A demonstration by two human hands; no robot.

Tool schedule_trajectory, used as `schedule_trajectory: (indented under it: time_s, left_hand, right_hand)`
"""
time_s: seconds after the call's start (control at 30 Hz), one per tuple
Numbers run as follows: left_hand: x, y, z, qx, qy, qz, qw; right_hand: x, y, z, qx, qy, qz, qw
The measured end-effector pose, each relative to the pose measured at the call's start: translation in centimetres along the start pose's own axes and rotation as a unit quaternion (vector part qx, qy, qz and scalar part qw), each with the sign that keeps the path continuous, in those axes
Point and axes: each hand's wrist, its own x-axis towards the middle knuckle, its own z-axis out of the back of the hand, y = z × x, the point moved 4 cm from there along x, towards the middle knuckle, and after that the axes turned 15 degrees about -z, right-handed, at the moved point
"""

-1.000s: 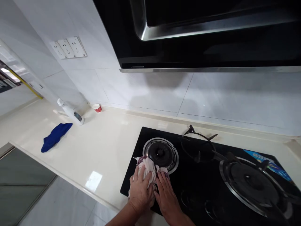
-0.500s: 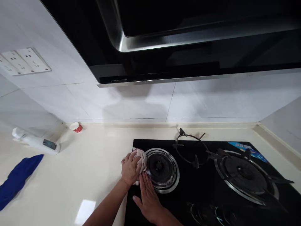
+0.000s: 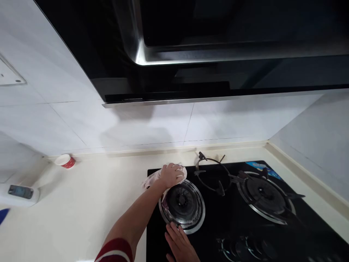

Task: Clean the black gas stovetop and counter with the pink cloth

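Note:
My left hand [image 3: 171, 175] grips a crumpled pale cloth [image 3: 152, 178], pressed down at the back left of the stove. Its fingers curl over the cloth at the rear rim of the left burner [image 3: 182, 200], and part of the cloth trails left past the hob's edge. At the front of that burner, my right hand [image 3: 180, 243] lies with fingers stretched out, the tips touching or just over the metal ring; it holds nothing. No pan support covers this burner. The black glass gas stove [image 3: 212, 225] lies beneath both hands.
A loose black pan support [image 3: 215, 189] rests between the two burners. The right burner [image 3: 263, 196] carries its own support. A red-and-white paper cup [image 3: 65, 161] and a white device with a small screen [image 3: 20, 193] stand left. The range hood [image 3: 191, 80] overhangs the stove.
My left hand has moved back and right with the cloth, from the burner's left side to its rear. My right hand has drawn toward me, away from the cloth. The view has shifted right.

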Motion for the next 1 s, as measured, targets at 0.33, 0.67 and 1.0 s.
schedule_trajectory:
  time_s: [0.33,0.67,1.0]
  left_hand:
    - [-2.9,-0.2,0.4,-0.002,-0.003,0.04,0.999]
    - [-13.3,-6.7,1.2,0.082,0.027,0.175,0.981]
    - [-15.5,-17.1,-2.6,-0.011,0.049,0.15,0.987]
  right_hand:
    - [-0.3,-0.8,1.0,0.072,-0.046,-0.012,0.996]
    - [-5.7,-5.5,2.1,0.119,-0.105,-0.158,0.974]
    - [-9.0,-7.1,2.5,0.101,-0.112,-0.171,0.974]
